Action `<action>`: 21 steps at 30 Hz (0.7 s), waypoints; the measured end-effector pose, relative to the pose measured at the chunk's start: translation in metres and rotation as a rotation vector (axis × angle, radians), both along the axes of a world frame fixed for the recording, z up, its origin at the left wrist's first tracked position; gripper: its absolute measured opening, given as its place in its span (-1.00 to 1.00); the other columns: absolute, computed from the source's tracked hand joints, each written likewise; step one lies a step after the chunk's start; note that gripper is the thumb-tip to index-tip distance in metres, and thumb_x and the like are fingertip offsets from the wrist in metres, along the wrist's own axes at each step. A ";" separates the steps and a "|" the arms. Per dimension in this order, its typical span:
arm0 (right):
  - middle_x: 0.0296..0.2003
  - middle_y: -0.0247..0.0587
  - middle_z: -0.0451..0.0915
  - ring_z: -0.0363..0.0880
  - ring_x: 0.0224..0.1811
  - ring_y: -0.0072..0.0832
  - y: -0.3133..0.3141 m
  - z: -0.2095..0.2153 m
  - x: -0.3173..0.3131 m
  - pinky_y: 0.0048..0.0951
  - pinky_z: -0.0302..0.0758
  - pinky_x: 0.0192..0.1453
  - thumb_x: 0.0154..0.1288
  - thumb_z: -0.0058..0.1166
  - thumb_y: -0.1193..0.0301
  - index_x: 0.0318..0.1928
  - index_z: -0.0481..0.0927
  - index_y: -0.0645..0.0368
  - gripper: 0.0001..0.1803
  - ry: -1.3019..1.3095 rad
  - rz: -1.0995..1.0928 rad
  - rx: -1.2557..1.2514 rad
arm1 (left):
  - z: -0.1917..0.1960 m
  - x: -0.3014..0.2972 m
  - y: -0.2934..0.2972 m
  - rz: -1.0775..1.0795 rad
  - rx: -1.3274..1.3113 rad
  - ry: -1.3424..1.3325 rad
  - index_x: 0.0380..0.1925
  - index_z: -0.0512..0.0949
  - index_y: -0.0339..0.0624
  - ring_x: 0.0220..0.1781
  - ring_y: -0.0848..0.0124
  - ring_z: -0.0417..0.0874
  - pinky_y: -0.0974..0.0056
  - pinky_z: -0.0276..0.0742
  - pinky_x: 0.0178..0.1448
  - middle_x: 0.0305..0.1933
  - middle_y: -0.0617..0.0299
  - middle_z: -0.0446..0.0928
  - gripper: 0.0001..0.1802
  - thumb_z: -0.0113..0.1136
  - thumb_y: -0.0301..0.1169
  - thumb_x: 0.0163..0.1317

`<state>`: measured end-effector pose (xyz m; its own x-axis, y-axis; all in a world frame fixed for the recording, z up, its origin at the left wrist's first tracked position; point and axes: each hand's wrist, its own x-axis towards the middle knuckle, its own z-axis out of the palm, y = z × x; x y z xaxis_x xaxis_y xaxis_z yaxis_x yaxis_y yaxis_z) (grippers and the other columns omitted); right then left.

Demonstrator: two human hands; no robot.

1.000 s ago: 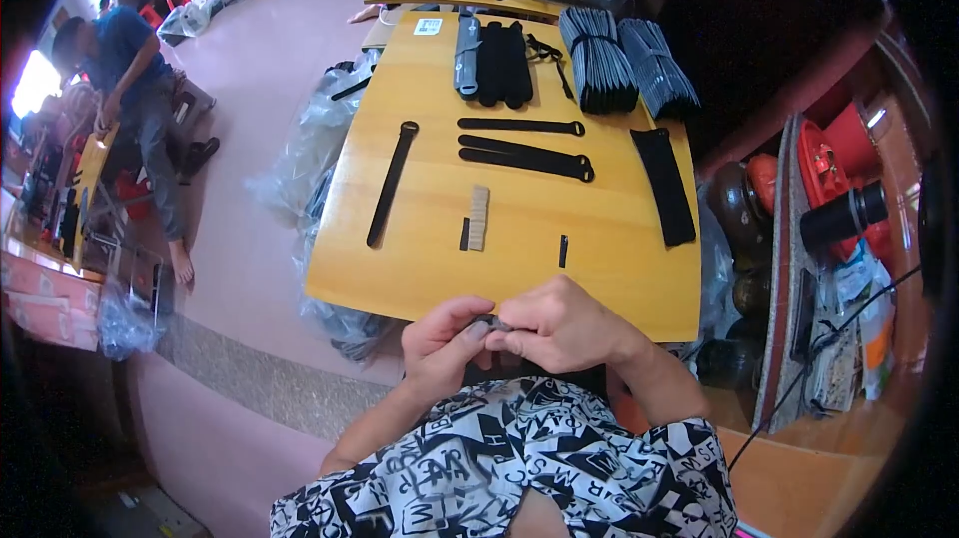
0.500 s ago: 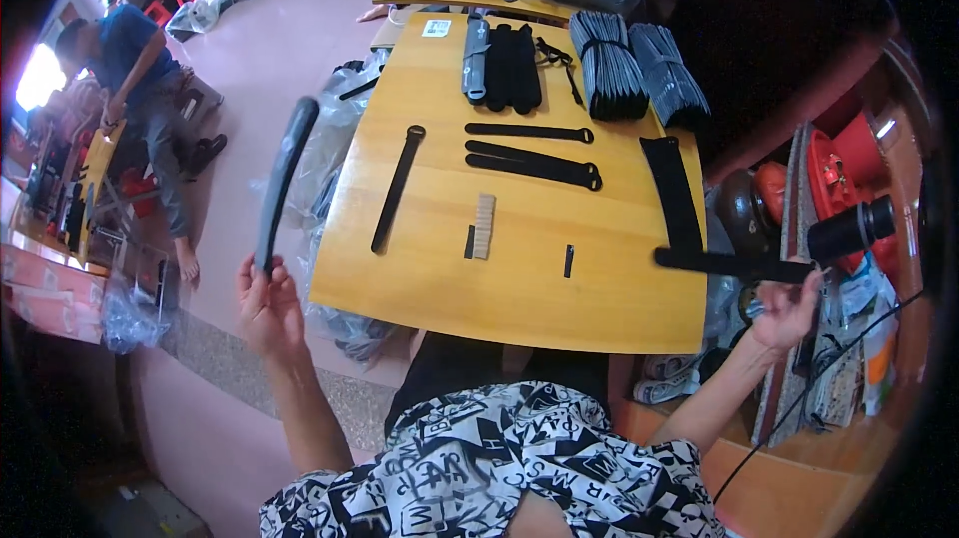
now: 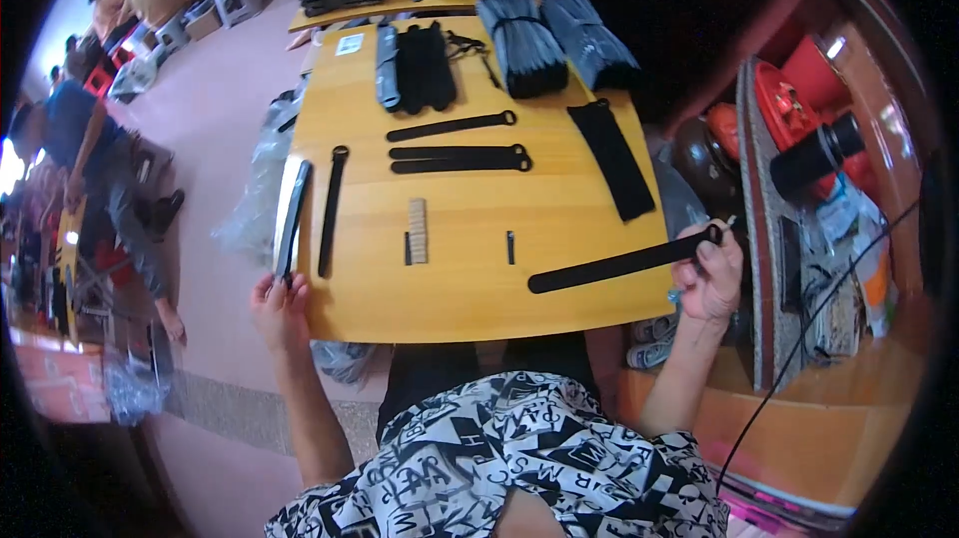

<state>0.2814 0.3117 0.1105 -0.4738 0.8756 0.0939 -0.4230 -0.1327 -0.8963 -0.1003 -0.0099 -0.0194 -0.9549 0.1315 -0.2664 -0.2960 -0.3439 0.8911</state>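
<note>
While apart — hands [image 3: 280, 303] on straps [image 3: 619, 263]

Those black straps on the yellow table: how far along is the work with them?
Done, by the look: single straps lie flat in rows, with bundled ones at the far end. In hand: the left hand lays a strap at the table's left edge, and the right hand holds another at the right. How many remain cannot be told.
</note>
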 end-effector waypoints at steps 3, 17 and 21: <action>-0.36 -0.06 0.55 0.40 -0.64 -0.55 0.001 -0.008 -0.001 -0.58 0.33 -0.62 0.06 0.12 0.50 -0.35 0.41 0.22 -0.84 -0.005 0.027 -0.023 | 0.002 0.002 -0.004 -0.147 -0.167 0.076 -0.21 0.34 -0.26 -0.44 0.38 0.61 0.42 0.53 -0.51 -0.40 0.09 0.50 -0.86 0.01 -0.54 0.25; -0.48 -0.20 0.51 0.29 -0.75 -0.66 0.000 -0.009 -0.016 -0.71 0.24 -0.74 0.03 0.10 0.49 -0.34 0.43 0.23 -0.83 -0.199 0.097 -0.093 | 0.037 -0.001 0.060 -0.140 -1.047 0.989 -0.32 0.54 -0.29 -0.28 0.02 0.56 0.12 0.48 -0.18 -0.31 -0.05 0.52 -0.83 0.12 -0.47 0.06; -0.51 -0.30 0.47 0.26 -0.75 -0.70 0.001 -0.027 -0.048 -0.71 0.21 -0.73 0.04 0.14 0.55 -0.34 0.43 0.21 -0.83 -0.247 0.272 -0.174 | 0.039 -0.037 0.112 -0.251 -1.132 1.140 -0.30 0.54 -0.29 -0.26 0.00 0.57 0.07 0.49 -0.17 -0.32 -0.08 0.51 -0.79 0.15 -0.41 0.07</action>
<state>0.2336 0.3124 0.0840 -0.6800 0.7081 -0.1904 -0.1260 -0.3686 -0.9210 -0.1375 0.1019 0.0195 -0.7000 0.5450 0.4615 0.7137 0.5566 0.4251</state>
